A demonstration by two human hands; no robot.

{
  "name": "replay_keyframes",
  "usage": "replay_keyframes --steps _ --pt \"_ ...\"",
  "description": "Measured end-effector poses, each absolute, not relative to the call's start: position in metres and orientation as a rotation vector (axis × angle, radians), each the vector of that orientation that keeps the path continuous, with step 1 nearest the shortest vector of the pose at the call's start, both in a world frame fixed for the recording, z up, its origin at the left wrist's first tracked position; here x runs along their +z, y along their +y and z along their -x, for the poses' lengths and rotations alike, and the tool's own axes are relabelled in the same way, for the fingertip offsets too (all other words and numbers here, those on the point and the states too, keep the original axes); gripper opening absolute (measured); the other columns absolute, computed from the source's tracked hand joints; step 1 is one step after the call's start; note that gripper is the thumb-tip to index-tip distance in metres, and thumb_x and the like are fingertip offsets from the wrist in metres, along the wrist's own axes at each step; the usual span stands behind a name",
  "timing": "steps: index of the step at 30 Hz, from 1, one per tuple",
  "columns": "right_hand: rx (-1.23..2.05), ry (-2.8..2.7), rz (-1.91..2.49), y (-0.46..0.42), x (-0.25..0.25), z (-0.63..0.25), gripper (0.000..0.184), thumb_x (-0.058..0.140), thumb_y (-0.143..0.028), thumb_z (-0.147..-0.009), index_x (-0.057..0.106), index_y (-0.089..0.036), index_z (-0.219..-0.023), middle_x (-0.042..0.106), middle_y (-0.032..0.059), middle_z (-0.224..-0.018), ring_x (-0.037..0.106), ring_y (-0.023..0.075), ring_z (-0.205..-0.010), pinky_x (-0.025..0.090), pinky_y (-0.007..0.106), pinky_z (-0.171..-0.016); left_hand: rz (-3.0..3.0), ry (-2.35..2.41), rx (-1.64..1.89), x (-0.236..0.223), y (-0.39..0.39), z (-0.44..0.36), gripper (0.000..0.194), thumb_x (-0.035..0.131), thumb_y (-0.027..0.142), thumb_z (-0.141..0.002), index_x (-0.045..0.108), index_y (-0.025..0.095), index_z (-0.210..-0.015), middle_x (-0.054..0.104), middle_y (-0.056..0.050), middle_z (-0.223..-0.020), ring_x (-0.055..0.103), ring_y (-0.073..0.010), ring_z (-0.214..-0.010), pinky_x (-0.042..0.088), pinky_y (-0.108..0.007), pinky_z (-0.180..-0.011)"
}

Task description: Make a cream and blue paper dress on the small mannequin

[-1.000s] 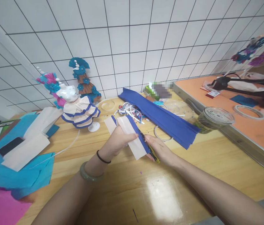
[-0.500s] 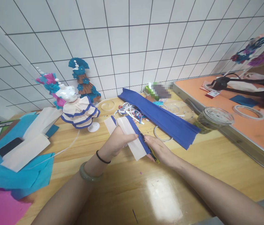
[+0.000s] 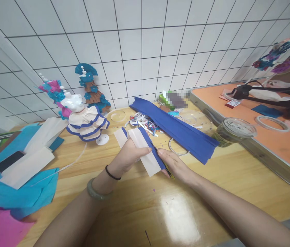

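Left hand: here it is, left hand (image 3: 128,152) over the middle of the bench (image 3: 119,212), thumb laid flat on top, fingers pinching the cream paper strip (image 3: 150,167) with its blue border.
Right hand: just across from it, right hand (image 3: 174,164), fingers curled around a black-and-yellow tool (image 3: 170,173), thumb pressed along it; the grip hides much of the tool.
Paper strip: held above the bench, slanting down toward the right hand, its blue border facing the tool, the dark tip right up against that border.
Wrist: a dark band (image 3: 112,174) and a pale green bangle (image 3: 97,192) on the left arm.
Behind the hands: a long blue paper strip (image 3: 172,127) lies aslant, curly clippings (image 3: 143,120) by its left edge, a thin ring (image 3: 177,148) just in front.
Left of the hands: a figure in a ruffled skirt (image 3: 88,125), cream with blue bands; a teal-and-brown paper piece (image 3: 95,91) stands behind, near the tiles.
Far left: turquoise paper (image 3: 19,193), a phone (image 3: 9,161) and folded cream sheets (image 3: 29,168) on it, magenta paper (image 3: 1,224) nearest.
Right side: a clear lidded jar (image 3: 234,132) stands by the orange surface (image 3: 276,151).
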State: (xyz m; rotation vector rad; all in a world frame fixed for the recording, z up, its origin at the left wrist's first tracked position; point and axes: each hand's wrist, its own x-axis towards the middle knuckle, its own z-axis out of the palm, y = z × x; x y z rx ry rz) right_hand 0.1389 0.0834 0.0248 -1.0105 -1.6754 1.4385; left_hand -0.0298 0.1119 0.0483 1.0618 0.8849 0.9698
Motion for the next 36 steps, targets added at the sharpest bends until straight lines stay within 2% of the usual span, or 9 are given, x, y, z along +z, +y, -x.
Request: replay_keyframes --steps 15,21,29,36 --pt "1.455 -1.654 1.031 0.0836 0.0225 -0.1392 0.046 0.029 -0.051 -0.092 0.040 -0.020 -0.061 0.038 -0.0068 -0.043 0.037 0.0096 -0.039 0.031 0.023 -0.044 -1.033 0.831 0.925 0.0485 0.1136 0.0311 0.035 0.074 0.018 -0.062 0.061 0.017 -0.094 0.066 -0.003 -0.088 0.061 -0.0172 -0.080 0.049 -0.031 -0.075" --pt "1.437 -1.656 1.050 0.0836 0.0198 -0.1394 0.045 0.030 -0.052 -0.092 0.040 -0.020 -0.062 0.040 -0.0058 -0.046 0.038 0.0097 -0.041 0.029 0.023 -0.043 -1.002 0.860 0.930 0.0494 0.1170 0.0332 0.023 0.071 0.026 -0.068 0.063 0.014 -0.086 0.066 -0.005 -0.085 0.061 -0.0173 -0.075 0.049 -0.032 -0.072" --pt "1.423 -1.677 1.049 0.0808 0.0216 -0.1388 0.044 0.030 -0.050 -0.093 0.040 -0.020 -0.062 0.041 -0.0050 -0.049 0.040 0.0100 -0.044 0.032 0.023 -0.046 -0.934 0.867 0.980 0.0485 0.1164 0.0323 0.017 0.068 0.019 -0.069 0.064 0.013 -0.085 0.065 -0.003 -0.076 0.062 -0.0169 -0.074 0.049 -0.032 -0.073" --pt "1.410 -1.733 0.963 0.0817 0.0265 -0.1401 0.047 0.024 -0.046 -0.095 0.040 -0.021 -0.059 0.041 -0.0040 -0.047 0.045 0.0132 -0.052 0.038 0.027 -0.061 -0.936 0.871 0.992 0.0501 0.1180 0.0326 0.016 0.067 0.017 -0.069 0.065 0.012 -0.083 0.066 -0.003 -0.075 0.061 -0.0168 -0.072 0.049 -0.031 -0.072"
